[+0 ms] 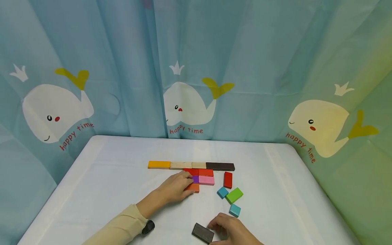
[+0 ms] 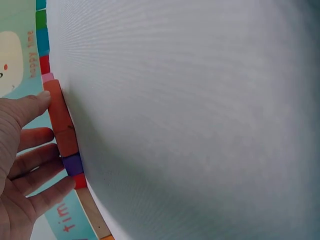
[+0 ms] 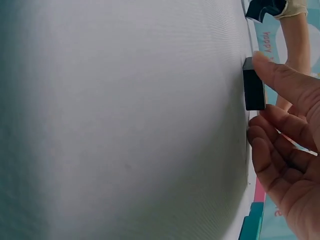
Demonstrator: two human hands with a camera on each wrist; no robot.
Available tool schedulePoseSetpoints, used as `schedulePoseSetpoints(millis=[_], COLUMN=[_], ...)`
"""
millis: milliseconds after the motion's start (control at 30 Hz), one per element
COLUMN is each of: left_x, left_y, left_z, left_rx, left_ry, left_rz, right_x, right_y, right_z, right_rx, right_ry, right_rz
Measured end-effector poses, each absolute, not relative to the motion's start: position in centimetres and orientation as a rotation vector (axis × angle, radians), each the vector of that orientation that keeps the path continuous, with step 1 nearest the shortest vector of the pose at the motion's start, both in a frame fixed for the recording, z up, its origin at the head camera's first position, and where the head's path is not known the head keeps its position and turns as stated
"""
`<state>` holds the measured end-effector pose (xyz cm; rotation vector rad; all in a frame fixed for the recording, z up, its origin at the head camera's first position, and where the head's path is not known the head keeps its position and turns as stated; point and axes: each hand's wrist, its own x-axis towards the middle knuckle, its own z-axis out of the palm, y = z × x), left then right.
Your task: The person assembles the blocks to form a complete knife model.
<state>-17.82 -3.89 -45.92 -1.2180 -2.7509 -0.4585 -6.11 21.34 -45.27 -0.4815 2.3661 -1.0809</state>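
My left hand lies against the left ends of a small stack of rows of blocks. Its thumb touches the orange block, and the relaxed fingers reach along the ends of the purple block and a red block. Beside the purple one sits a pink block, with red blocks just behind. Close to the table's front, my right hand pinches a black block between thumb and index finger; its other fingers are curled in.
Behind those rows runs a line of yellow, wooden and dark blocks. To the right lie a loose red block, a green block and two blue blocks. A patterned curtain hangs around the white table.
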Motion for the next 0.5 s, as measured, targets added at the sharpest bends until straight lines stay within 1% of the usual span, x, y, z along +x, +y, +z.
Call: schedulePoseSetpoints(millis=[233, 500], left_x=[-17.73, -17.73], left_y=[-3.95, -3.92], left_z=[-45.86, -45.71], left_rx=[-1.202, -1.223], left_ry=[-2.807, -2.821], left_rz=[-0.491, -0.494], right_x=[-6.22, -5.86], right_y=[21.57, 20.95], right_z=[-46.22, -45.43], right_rx=[-0.514, -0.495], right_ry=[2.388, 2.401], right_rz=[-1.033, -1.051])
